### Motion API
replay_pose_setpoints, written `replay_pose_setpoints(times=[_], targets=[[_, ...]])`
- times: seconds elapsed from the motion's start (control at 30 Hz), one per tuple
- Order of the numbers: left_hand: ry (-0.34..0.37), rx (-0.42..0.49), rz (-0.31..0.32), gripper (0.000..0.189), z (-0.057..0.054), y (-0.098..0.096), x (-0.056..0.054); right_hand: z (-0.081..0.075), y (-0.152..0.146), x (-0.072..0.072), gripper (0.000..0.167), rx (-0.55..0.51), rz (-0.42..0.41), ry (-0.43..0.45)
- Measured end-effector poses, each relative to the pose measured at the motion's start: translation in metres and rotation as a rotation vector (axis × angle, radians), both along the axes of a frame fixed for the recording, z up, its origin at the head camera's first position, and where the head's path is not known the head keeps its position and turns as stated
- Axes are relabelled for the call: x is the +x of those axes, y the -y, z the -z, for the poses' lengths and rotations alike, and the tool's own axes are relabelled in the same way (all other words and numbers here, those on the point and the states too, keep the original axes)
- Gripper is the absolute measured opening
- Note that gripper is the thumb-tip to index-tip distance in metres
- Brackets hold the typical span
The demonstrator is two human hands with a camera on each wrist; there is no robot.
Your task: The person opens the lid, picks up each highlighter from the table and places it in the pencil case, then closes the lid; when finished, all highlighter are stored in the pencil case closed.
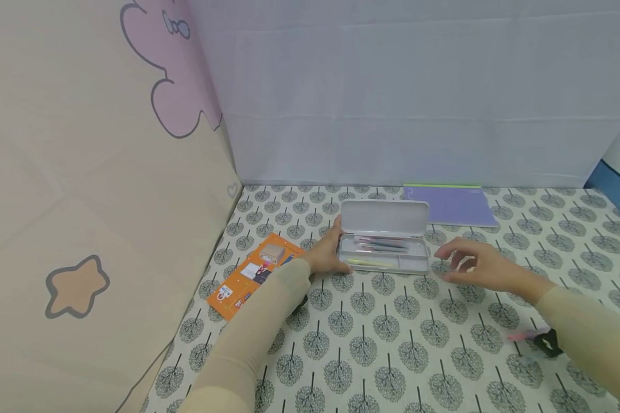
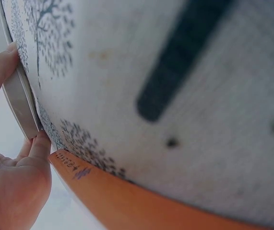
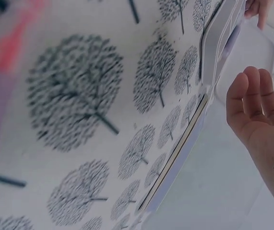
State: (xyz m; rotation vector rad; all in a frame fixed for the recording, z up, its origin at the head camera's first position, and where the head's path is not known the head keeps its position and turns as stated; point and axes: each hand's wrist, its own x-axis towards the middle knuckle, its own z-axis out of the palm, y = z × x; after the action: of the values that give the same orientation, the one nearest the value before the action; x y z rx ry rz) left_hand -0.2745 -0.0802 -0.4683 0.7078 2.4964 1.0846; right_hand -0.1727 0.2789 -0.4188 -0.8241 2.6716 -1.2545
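A white metal pencil case lies on the table with its lid raised at the back. Several pens fill its rear compartment, and a yellow pencil lies in the front one. My left hand holds the case's left end, thumb at the front corner and fingers at the back one; the left wrist view shows thumb and fingertips against its side. Just right of the case, my right hand hovers with loosely bent fingers and nothing in them, as the right wrist view also shows.
An orange printed booklet lies under and beside my left forearm. Behind the case, a purple notebook rests near the back wall. A slim pink object lies by my right wrist. The patterned tablecloth stretches across the front.
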Motion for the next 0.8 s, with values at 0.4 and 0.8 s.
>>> replay_pose_setpoints(times=[0.4, 0.8], targets=[[-0.005, -0.017, -0.011, 0.144, -0.003, -0.002, 0.002, 0.004, -0.04, 0.027, 0.043, -0.026, -0.029, -0.062], [0.002, -0.035, -0.024, 0.144, -0.002, -0.001, 0.001, 0.009, -0.069, 0.056, 0.043, -0.018, -0.031, -0.05]])
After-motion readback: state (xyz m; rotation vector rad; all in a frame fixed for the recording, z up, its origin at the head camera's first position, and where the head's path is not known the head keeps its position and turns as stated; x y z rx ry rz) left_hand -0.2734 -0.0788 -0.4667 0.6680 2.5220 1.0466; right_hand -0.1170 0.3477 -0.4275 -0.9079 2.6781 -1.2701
